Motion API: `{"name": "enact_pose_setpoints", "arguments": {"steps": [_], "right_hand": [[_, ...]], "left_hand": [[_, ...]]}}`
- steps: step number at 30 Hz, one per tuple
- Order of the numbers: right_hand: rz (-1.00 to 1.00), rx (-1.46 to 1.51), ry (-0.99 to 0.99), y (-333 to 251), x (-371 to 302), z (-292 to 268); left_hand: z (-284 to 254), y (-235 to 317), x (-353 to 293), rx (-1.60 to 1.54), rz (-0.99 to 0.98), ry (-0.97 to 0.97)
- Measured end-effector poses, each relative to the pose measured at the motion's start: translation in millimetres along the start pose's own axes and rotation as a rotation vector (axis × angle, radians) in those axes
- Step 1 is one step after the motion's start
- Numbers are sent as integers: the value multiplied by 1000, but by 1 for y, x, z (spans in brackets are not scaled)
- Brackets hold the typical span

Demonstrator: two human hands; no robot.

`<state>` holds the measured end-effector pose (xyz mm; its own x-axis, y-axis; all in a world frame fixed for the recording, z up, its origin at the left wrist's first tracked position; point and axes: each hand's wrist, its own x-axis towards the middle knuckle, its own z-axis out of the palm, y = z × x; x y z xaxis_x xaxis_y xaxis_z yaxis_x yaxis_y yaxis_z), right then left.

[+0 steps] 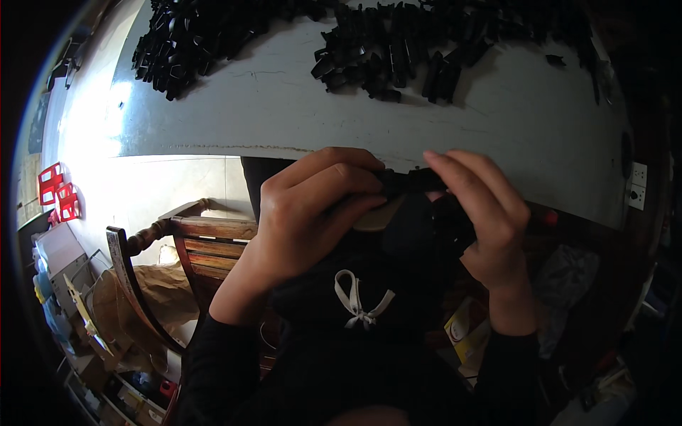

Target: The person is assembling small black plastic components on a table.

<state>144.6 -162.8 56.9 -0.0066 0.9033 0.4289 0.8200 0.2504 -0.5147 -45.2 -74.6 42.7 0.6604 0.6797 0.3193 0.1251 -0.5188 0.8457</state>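
Between both hands, just off the table's near edge, is a small black plastic part (pixel 408 182). My left hand (pixel 312 202) pinches its left end, fingers bent and pressed together. At the other end, my right hand (pixel 483 206) grips it between thumb and fingers. The dark clothing behind blends with the part, so its full outline is hard to make out. On the grey-white table (pixel 249 121) beyond lie a heap of black plastic pieces (pixel 192 46) at the left and a second heap of black pieces (pixel 398 50) at the centre and right.
A wooden chair (pixel 213 227) with a curved armrest stands at the lower left. Red stools (pixel 57 188) are on the floor at the far left, near shelves with mixed goods. One loose black piece (pixel 555 61) lies at the table's right. A wall socket (pixel 639 186) is at the right.
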Motion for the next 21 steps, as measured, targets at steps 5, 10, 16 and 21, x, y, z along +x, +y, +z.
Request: {"name": "enact_pose_setpoints", "arguments": {"steps": [5, 10, 16, 21], "right_hand": [[-32, 76, -49, -4, -2, -6], [33, 8, 1, -7, -2, -2], [-3, 90, -33, -1, -9, -5], [-15, 72, -121, -1, -9, -8]], "left_hand": [[-3, 2, -2, 17, -12, -5], [-4, 0, -2, -27, -3, -49], [-7, 2, -3, -25, 1, -41], [-6, 3, -6, -16, -8, -42]]}}
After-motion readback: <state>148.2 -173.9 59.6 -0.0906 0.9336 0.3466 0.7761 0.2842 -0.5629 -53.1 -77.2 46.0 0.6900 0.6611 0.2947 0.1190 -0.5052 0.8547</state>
